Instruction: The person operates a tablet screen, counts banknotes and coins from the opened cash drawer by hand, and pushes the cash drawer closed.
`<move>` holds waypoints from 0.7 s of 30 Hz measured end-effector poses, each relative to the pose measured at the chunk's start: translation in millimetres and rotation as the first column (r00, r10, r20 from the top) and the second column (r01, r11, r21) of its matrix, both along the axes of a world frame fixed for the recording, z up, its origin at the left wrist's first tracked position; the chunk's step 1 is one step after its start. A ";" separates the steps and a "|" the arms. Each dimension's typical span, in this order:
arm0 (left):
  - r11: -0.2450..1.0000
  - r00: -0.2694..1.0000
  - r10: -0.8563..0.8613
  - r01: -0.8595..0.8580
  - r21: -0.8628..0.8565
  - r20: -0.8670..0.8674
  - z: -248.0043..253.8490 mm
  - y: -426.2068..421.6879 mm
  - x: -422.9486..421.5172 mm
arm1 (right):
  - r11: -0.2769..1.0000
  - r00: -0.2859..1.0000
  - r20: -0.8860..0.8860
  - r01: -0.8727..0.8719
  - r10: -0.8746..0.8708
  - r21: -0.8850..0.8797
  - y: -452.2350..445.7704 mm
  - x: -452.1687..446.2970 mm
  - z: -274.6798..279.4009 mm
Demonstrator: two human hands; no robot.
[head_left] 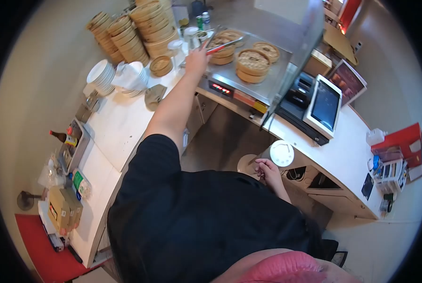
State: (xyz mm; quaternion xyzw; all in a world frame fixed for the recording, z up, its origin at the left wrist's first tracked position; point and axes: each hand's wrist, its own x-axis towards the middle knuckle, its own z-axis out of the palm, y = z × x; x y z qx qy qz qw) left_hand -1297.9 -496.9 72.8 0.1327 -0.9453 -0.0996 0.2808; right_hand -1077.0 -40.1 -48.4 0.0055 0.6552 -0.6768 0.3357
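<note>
My left hand [197, 61] reaches out over the steam counter, wrapped around a pair of metal tongs [229, 44] with a red grip. The tongs' two arms are spread apart above a bamboo steamer [221, 57]. Right of it, another bamboo steamer [253, 66] stands on the metal steam table [277, 78], with more steamers behind. Held low near my body, my right hand [268, 172] has loosely bent fingers, and I see nothing in them. Close by it is a round container with a white lid [282, 153].
Tall stacks of bamboo steamers [152, 23] rise at the back left, near stacked white plates [101, 75]. A glass screen [298, 61] edges the steam table. Right of it stands a touchscreen register [325, 106]. A grey tray [76, 146] with bottles lies on the left counter.
</note>
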 end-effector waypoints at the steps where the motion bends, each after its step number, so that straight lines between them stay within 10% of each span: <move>1: 1.000 0.998 -0.008 0.007 0.014 0.061 1.6 -6.6 -2.8 | 1.000 1.000 0.016 0.018 -0.018 0.009 -8.8 3.9 -2.3; 11: 0.994 0.762 0.051 0.023 0.106 -0.646 6.4 -97.8 108.5 | 1.000 1.000 0.020 0.014 -0.014 0.006 -70.2 9.6 -5.0; 21: 0.949 0.845 0.315 -0.280 0.146 -0.432 -84.9 -240.0 182.6 | 0.992 0.992 0.078 -0.101 0.095 0.069 -106.4 10.0 -11.4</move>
